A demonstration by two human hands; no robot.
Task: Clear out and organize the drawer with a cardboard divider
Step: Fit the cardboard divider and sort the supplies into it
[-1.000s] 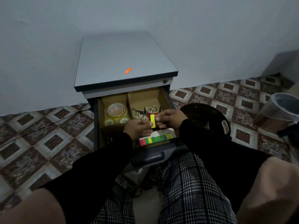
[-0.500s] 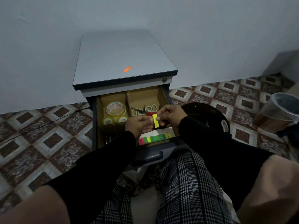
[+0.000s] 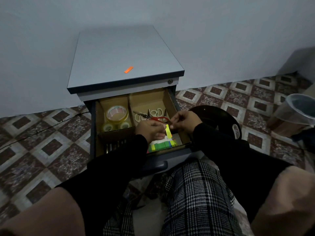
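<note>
The open drawer (image 3: 92, 133) of a grey cabinet holds a cardboard divider (image 3: 128, 106). Its back-left cell holds tape rolls (image 3: 117, 113); the back-right cell holds scissors (image 3: 153, 114), one pair red-handled. Coloured sticky-note pads (image 3: 162, 144) lie in the front-right cell. Above them, my left hand (image 3: 150, 129) and my right hand (image 3: 183, 120) both pinch a narrow yellow sticky strip (image 3: 168, 131), the right at its top end. The front-left cell is dark, with thin objects I cannot identify.
An orange sticky strip (image 3: 128, 69) lies on the cabinet top (image 3: 119, 53). A round black object (image 3: 219, 118) sits on the tiled floor right of the drawer. A clear plastic cup (image 3: 296, 109) stands at far right. My checked-trouser legs are close under the drawer front.
Both hands stayed over the front-right cell, shifting the yellow strip slightly between their fingers. The camera tilted a little.
</note>
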